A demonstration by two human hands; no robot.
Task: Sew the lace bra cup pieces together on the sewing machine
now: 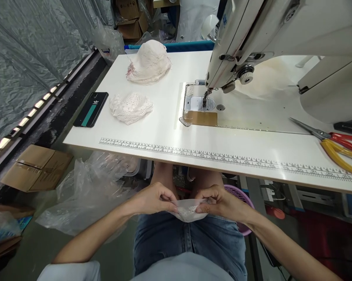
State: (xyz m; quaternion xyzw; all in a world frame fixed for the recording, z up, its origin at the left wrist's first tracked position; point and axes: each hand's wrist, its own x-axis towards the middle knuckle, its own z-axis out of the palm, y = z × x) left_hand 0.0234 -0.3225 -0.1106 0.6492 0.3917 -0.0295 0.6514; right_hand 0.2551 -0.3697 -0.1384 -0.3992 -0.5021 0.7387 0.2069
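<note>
Over my lap, my left hand and my right hand pinch the two ends of a small clear plastic bag. Something white and lacy shows through the plastic, though its exact kind is hard to make out. Both hands are closed, thumbs pressed against fingers, in front of the table's near edge. On the white table ahead lies a white lace fabric piece. Behind it is a pile of cream fabric cups with reddish threads along one edge.
A sewing machine fills the table's right side. Scissors with red and yellow handles lie at the right edge, a dark phone at the left. Below are a cardboard box, plastic bags and a purple basket.
</note>
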